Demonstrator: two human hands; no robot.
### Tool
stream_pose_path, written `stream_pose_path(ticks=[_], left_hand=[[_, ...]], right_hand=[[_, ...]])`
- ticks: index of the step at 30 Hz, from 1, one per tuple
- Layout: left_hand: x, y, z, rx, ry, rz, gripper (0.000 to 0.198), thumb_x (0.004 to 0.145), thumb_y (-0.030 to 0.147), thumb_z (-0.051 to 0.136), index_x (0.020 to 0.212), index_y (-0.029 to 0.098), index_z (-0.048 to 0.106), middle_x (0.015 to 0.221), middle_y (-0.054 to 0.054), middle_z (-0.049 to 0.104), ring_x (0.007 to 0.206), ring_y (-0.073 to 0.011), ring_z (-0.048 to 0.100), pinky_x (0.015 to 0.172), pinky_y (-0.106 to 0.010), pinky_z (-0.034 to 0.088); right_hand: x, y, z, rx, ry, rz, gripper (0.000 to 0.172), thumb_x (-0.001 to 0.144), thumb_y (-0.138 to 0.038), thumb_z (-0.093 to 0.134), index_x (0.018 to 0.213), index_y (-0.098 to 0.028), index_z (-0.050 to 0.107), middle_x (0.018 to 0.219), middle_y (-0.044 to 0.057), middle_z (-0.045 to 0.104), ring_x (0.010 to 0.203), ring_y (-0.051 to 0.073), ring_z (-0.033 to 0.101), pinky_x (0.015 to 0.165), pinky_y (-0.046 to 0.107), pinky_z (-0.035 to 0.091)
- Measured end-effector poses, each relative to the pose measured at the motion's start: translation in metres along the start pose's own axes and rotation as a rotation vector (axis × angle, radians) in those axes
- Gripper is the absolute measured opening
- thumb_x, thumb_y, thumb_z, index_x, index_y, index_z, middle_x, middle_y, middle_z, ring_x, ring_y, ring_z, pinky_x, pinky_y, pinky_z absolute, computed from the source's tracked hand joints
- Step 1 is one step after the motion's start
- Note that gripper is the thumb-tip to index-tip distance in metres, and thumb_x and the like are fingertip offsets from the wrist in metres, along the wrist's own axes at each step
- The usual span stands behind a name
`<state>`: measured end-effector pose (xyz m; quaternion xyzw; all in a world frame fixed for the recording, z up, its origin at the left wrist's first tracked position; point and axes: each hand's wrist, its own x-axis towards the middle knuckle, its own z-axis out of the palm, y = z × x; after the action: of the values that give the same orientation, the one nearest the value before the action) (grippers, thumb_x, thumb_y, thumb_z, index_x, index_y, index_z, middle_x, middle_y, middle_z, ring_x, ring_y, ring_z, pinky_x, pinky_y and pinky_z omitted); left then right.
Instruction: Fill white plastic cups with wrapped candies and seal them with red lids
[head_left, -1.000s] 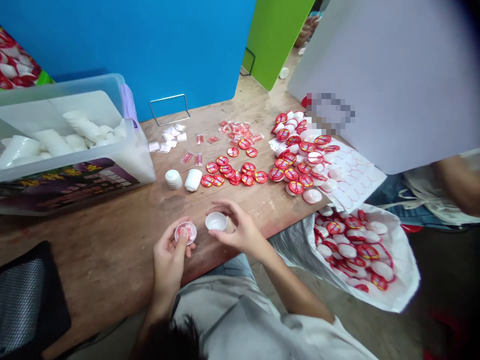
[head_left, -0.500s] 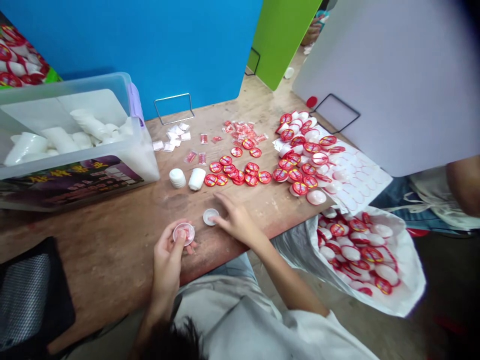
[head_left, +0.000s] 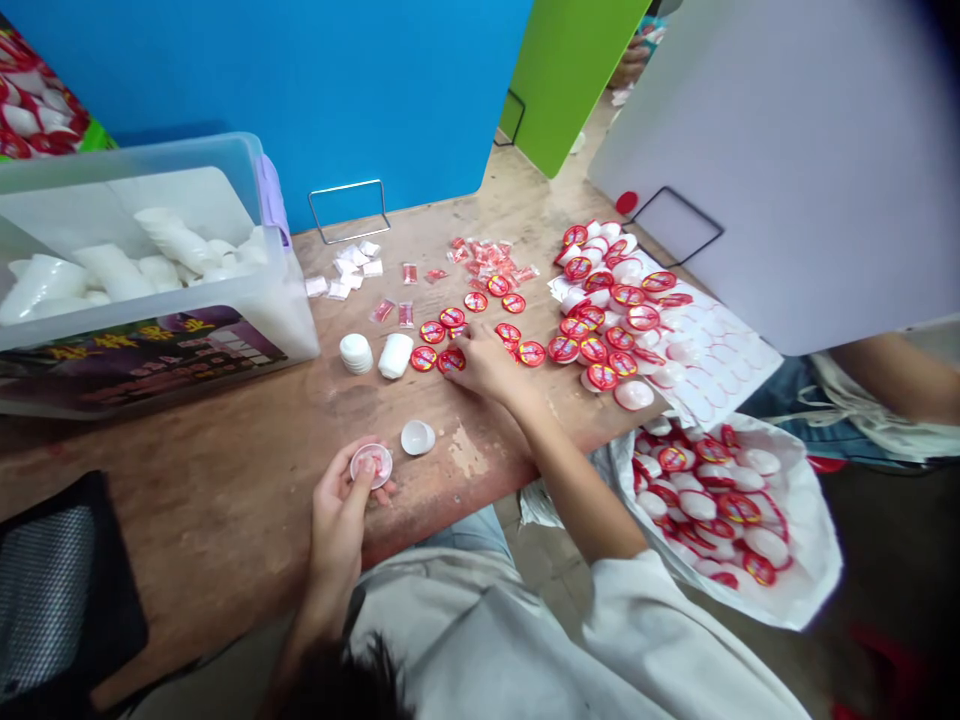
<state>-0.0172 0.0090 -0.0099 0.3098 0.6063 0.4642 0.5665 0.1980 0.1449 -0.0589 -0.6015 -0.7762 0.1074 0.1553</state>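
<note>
My left hand point(head_left: 343, 495) is closed around a small clear plastic cup point(head_left: 371, 466). The thumb presses inside it on something pinkish-red that I cannot make out fully. To its right, a white cup point(head_left: 417, 437) rests on the table near the front edge. My right hand point(head_left: 486, 362) is over the cluster of round red lids with yellow print point(head_left: 424, 358). Its thumb and fingers are apart and touch the lids; part of the cluster is hidden beneath the hand. Behind the left hand stand two stacks of white cups point(head_left: 355, 354).
Small red sachets point(head_left: 491, 262) and white sachets point(head_left: 347, 268) lie farther back. Filled red-and-white cups point(head_left: 592, 320) are heaped at right beside a white sheet point(head_left: 720, 370). A white sack point(head_left: 814, 530) holds more. A bin point(head_left: 296, 320) of cups stands left; a blue divider point(head_left: 300, 90) stands behind.
My right hand has left the white cup and moved up and away onto the red lids. The white cup now shows tilted. The left hand keeps its cup in nearly the same place.
</note>
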Motion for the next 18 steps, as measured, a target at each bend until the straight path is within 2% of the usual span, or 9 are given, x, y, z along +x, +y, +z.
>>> stream_pose_path(ticks=[3, 5, 7, 10, 12, 15, 18], left_hand=[[0.002, 0.000, 0.002, -0.015, 0.016, -0.040, 0.041, 0.070, 0.036, 0.072, 0.101, 0.012, 0.060, 0.095, -0.007, 0.068, 0.057, -0.0091, 0.062, 0.054, -0.020, 0.049], [0.003, 0.000, 0.005, -0.027, 0.020, -0.065, 0.045, 0.067, 0.037, 0.073, 0.102, 0.011, 0.060, 0.096, -0.007, 0.068, 0.061, -0.0115, 0.065, 0.059, -0.023, 0.053], [0.004, -0.002, 0.009, -0.042, 0.020, -0.071, 0.049, 0.068, 0.039, 0.073, 0.107, 0.011, 0.060, 0.100, -0.010, 0.069, 0.069, -0.0157, 0.068, 0.062, -0.025, 0.056], [0.005, -0.009, 0.013, -0.025, 0.022, -0.017, 0.052, 0.071, 0.038, 0.070, 0.114, 0.011, 0.059, 0.109, -0.014, 0.068, 0.087, -0.0219, 0.069, 0.067, -0.028, 0.058], [0.005, -0.013, 0.016, 0.025, 0.043, 0.064, 0.046, 0.073, 0.035, 0.068, 0.112, 0.010, 0.062, 0.112, -0.015, 0.067, 0.095, -0.0234, 0.067, 0.074, -0.028, 0.058], [0.002, -0.016, 0.019, 0.105, 0.076, 0.167, 0.041, 0.076, 0.031, 0.066, 0.111, 0.010, 0.065, 0.114, -0.013, 0.067, 0.100, -0.0228, 0.066, 0.084, -0.028, 0.055], [-0.004, -0.014, 0.019, 0.138, 0.032, 0.214, 0.039, 0.081, 0.033, 0.061, 0.115, 0.013, 0.064, 0.122, -0.011, 0.063, 0.112, -0.0227, 0.060, 0.095, -0.029, 0.049]], right_hand=[[-0.027, -0.021, -0.019, 0.304, 0.055, -0.049, 0.029, 0.073, -0.024, 0.068, 0.099, -0.013, 0.063, 0.106, 0.014, 0.057, 0.099, 0.027, 0.054, 0.088, 0.040, 0.045], [-0.054, -0.045, -0.028, 0.600, 0.047, -0.121, 0.032, 0.077, -0.024, 0.066, 0.108, -0.017, 0.059, 0.108, 0.009, 0.061, 0.099, 0.022, 0.058, 0.089, 0.036, 0.047], [-0.081, -0.071, -0.030, 0.792, 0.035, -0.152, 0.039, 0.080, -0.022, 0.063, 0.118, -0.020, 0.055, 0.114, 0.007, 0.062, 0.105, 0.019, 0.058, 0.093, 0.034, 0.047], [-0.111, -0.101, -0.020, 0.847, 0.055, -0.136, 0.047, 0.084, -0.019, 0.058, 0.130, -0.021, 0.049, 0.127, 0.009, 0.056, 0.120, 0.019, 0.052, 0.103, 0.034, 0.042], [-0.122, -0.111, -0.012, 0.828, 0.074, -0.106, 0.049, 0.086, -0.018, 0.054, 0.134, -0.021, 0.046, 0.134, 0.011, 0.052, 0.126, 0.019, 0.048, 0.106, 0.035, 0.040], [-0.126, -0.114, -0.005, 0.795, 0.091, -0.102, 0.052, 0.089, -0.016, 0.048, 0.140, -0.018, 0.038, 0.142, 0.012, 0.044, 0.132, 0.019, 0.040, 0.110, 0.036, 0.037], [-0.126, -0.114, -0.004, 0.761, 0.116, -0.116, 0.055, 0.092, -0.015, 0.042, 0.145, -0.018, 0.029, 0.145, 0.010, 0.040, 0.136, 0.018, 0.034, 0.112, 0.037, 0.035]])
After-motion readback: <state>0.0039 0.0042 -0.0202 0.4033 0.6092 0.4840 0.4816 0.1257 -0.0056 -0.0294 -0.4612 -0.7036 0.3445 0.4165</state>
